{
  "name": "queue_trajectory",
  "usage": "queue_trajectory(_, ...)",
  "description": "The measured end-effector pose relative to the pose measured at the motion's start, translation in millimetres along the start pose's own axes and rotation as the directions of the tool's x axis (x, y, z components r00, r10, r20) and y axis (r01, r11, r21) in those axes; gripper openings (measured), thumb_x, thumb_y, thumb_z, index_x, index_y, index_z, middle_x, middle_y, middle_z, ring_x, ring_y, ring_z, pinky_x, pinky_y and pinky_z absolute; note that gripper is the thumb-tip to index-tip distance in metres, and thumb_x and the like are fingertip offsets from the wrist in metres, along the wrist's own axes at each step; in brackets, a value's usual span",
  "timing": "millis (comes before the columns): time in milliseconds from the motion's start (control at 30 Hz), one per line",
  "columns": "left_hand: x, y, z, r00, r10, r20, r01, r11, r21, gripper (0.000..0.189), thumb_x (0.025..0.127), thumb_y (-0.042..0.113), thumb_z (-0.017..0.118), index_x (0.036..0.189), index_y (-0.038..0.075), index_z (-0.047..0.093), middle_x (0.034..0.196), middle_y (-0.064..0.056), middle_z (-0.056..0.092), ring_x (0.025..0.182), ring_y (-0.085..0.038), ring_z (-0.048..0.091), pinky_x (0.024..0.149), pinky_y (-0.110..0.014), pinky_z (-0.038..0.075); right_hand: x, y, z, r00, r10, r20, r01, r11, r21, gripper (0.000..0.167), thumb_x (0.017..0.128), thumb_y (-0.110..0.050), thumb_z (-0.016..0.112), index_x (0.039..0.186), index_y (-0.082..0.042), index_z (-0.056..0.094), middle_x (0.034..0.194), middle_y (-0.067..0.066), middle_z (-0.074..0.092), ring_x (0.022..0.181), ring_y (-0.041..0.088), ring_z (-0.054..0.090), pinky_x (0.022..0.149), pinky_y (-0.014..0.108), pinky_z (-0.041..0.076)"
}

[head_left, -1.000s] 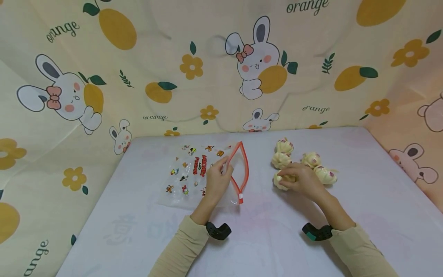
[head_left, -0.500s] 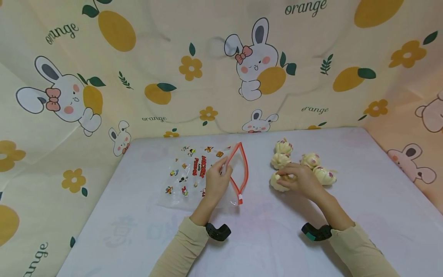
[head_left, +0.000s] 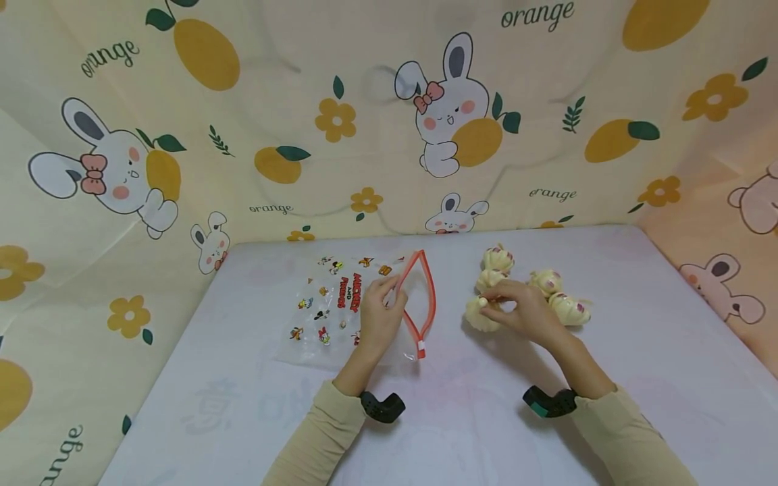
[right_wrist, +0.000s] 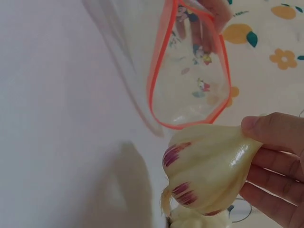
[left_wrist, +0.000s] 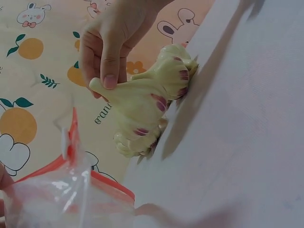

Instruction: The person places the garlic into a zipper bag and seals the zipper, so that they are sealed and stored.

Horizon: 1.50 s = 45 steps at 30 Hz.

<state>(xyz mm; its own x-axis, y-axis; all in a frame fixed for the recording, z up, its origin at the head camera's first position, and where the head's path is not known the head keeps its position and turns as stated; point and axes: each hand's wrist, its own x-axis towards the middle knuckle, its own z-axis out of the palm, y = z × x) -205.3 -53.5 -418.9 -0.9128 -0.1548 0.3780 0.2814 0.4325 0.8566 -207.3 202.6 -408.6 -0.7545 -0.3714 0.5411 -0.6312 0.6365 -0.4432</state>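
My right hand (head_left: 525, 314) pinches a garlic bulb (head_left: 481, 316) by its neck, thumb against the fingers. In the right wrist view this garlic bulb (right_wrist: 206, 166) is cream with purple streaks and a tuft of roots, held before the bag's mouth. A clear zip bag (head_left: 313, 347) with cartoon prints and a red zip edge lies at centre left. Its mouth gapes to the right, and my left hand (head_left: 381, 317) pinches the upper edge. The red slider (head_left: 421, 347) sits at the near corner. The left wrist view shows the bag (left_wrist: 71, 199) below the held bulb.
Two garlic bulbs stand behind the right hand, the far one (head_left: 498, 258) and a nearer one (head_left: 489, 278). Two more, one at the back (head_left: 546, 281) and one in front (head_left: 570, 308), lie to its right. A patterned cloth (head_left: 365, 121) hangs behind the white table (head_left: 462, 418).
My right hand has moved slightly left with the garlic bulb, which is now lifted with its shadow beneath. The left hand and the bag have stayed in place.
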Motion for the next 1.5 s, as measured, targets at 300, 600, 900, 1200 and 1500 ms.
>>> queue_trajectory(300,-0.1,-0.3,-3.7,1.0,0.02,0.006,-0.02,0.997,-0.078,0.031,0.087,0.005,0.062,0.117,-0.003,0.067,0.111,-0.021,0.071,0.101,-0.032,0.068,0.087,-0.042,0.061,9.0,-7,-3,0.995,0.095,0.042,-0.098,0.99,0.097,0.015,0.077,-0.003,0.077,0.091,-0.001,0.072,0.087,0.012,0.073,0.079,0.027,0.07,0.071,0.041,0.064)
queue_trajectory(600,3.1,3.1,-7.4,0.989,-0.143,0.028,0.146,0.978,-0.149,0.03,0.089,0.006,0.062,0.116,-0.004,0.067,0.111,-0.021,0.072,0.098,-0.03,0.072,0.084,-0.027,0.062,13.8,-11,-2,0.98,0.19,0.064,-0.197,0.968,0.155,0.016,0.08,-0.007,0.076,0.095,-0.001,0.072,0.092,0.015,0.073,0.085,0.03,0.071,0.079,0.042,0.063)
queue_trajectory(900,3.9,0.2,-6.5,0.986,-0.167,0.023,0.168,0.969,-0.18,0.028,0.09,0.007,0.062,0.116,-0.003,0.067,0.111,-0.021,0.072,0.098,-0.029,0.073,0.082,-0.025,0.062,18.3,-14,-2,0.971,0.224,0.079,-0.235,0.954,0.186,0.02,0.081,-0.006,0.075,0.099,0.003,0.071,0.095,0.02,0.073,0.09,0.036,0.071,0.083,0.048,0.062)
queue_trajectory(1200,4.7,-0.9,-5.6,0.984,-0.177,0.018,0.178,0.967,-0.185,0.028,0.089,0.007,0.062,0.114,-0.003,0.068,0.11,-0.021,0.072,0.098,-0.029,0.073,0.082,-0.025,0.062,22.8,-12,4,0.971,0.234,0.055,-0.24,0.952,0.191,0.019,0.078,-0.004,0.076,0.095,0.003,0.071,0.093,0.02,0.073,0.087,0.035,0.071,0.08,0.041,0.063)
queue_trajectory(1500,4.8,-1.7,-4.4,0.983,-0.183,0.014,0.181,0.961,-0.208,0.028,0.089,0.007,0.062,0.114,-0.004,0.068,0.111,-0.021,0.072,0.099,-0.03,0.073,0.082,-0.023,0.062,28.6,-13,10,0.941,0.33,0.077,-0.339,0.913,0.227,0.022,0.08,-0.009,0.077,0.098,0.002,0.071,0.098,0.02,0.074,0.091,0.032,0.073,0.073,0.017,0.062)
